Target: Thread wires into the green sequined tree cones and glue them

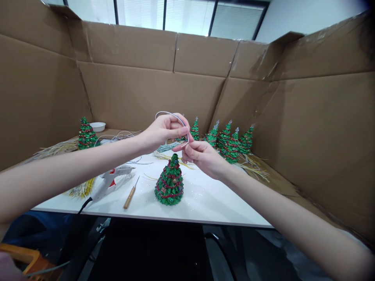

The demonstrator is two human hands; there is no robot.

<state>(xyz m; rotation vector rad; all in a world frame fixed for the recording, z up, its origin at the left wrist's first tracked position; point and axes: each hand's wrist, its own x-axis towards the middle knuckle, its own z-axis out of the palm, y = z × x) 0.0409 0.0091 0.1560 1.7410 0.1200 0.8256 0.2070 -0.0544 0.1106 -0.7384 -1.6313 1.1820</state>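
A thin whitish strand (164, 112), which looks like wire or cord, arches above the table between my hands. My left hand (166, 130) pinches it between thumb and fingers. Close below and to the right, my right hand (206, 157) is closed on the lower end, where the strand bends sharply. Under the hands, a small green beaded Christmas tree (169, 183) stands upright on the white table (211, 203). Red garland and small ornaments wrap around it, and neither hand touches it.
A wooden-handled awl (130, 196) and a glue gun (113, 175) lie to the left. Bundles of yellow and white strands (254, 168) are at both sides. Several finished trees (231, 144) stand back right, another tree (86, 134) and a white bowl (97, 127) back left. Cardboard walls (146, 86) surround the table.
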